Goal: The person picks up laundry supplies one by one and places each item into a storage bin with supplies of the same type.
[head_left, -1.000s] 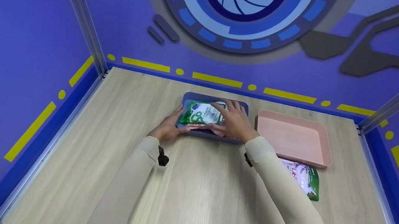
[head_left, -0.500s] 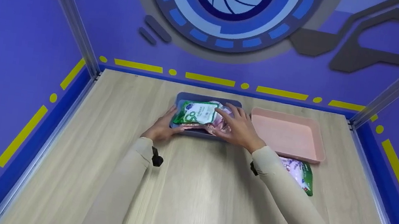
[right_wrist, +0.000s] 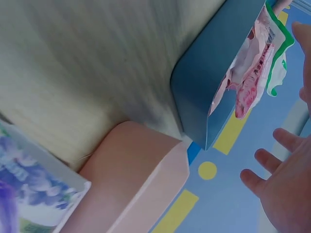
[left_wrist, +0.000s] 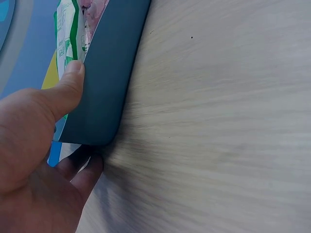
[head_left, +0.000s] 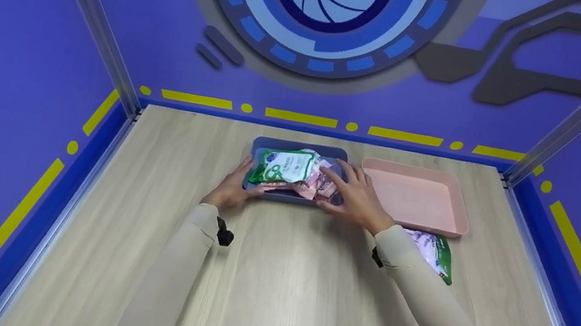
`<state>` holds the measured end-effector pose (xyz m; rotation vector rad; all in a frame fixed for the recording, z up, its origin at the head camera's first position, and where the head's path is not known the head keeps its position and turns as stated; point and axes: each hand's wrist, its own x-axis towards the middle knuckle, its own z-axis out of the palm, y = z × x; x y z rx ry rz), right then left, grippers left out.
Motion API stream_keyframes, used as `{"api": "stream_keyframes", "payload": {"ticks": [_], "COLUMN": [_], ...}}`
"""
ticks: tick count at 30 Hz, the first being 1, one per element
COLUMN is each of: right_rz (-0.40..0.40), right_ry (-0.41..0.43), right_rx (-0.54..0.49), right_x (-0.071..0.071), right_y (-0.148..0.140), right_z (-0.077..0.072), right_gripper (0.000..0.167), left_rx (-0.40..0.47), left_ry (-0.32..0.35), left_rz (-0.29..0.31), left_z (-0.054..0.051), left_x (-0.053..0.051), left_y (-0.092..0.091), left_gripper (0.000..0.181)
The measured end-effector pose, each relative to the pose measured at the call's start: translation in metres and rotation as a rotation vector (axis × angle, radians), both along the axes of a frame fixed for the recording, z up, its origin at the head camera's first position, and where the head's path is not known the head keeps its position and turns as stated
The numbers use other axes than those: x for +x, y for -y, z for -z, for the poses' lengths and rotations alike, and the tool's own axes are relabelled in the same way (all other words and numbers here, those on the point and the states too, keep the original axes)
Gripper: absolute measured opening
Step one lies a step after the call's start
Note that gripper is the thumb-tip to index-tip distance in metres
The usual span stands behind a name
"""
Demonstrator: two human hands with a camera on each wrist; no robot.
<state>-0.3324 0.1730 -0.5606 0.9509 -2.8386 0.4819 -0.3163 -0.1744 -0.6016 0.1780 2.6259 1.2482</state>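
Observation:
A blue-grey tray [head_left: 291, 199] sits toward the back of the table, holding a green-and-white packet [head_left: 285, 166] on top of several pink packets [head_left: 309, 186]. My left hand [head_left: 232, 188] holds the tray's left end. In the left wrist view its thumb [left_wrist: 73, 82] lies on the rim and the other fingers bend round the corner. My right hand [head_left: 359, 196] hovers over the tray's right end with fingers spread and nothing between them. Seen from the right wrist, those fingers [right_wrist: 267, 160] are apart from the packets.
Just right of the blue-grey tray stands a pink tray [head_left: 416, 198], with nothing in it. A purple-and-green packet [head_left: 428, 252] lies in front of it, partly behind my right forearm. Blue walls [head_left: 300, 96] bound the wooden table [head_left: 262, 284].
My right hand has drawn off the green-and-white packet toward the tray's right end, uncovering the pink packets. My left hand stays at the tray's left end. The head view has shifted slightly.

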Motion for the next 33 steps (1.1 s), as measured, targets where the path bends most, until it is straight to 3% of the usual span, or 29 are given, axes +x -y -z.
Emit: {"api": "stream_keyframes", "payload": {"ticks": [6,20,33], "right_rz": [0.013,0.033,0.086], "right_ry": [-0.024,-0.049,-0.062], "right_rx": [0.022,0.012,-0.008], "right_x": [0.003,0.016,0.025], "right_y": [-0.011,-0.034,-0.053], "right_z": [0.004,0.006,0.013], "right_gripper": [0.083,0.087,0.086], "left_rx": [-0.002,-0.006,-0.007], "left_ry": [-0.014,0.020,-0.009], "left_rz": [0.016,-0.015,0.011], "left_z": [0.001,0.003,-0.003], "left_x": [-0.002,-0.002,-0.001], "left_y": [-0.001,-0.003,-0.002], "left_gripper": [0.087,0.090,0.087]}}
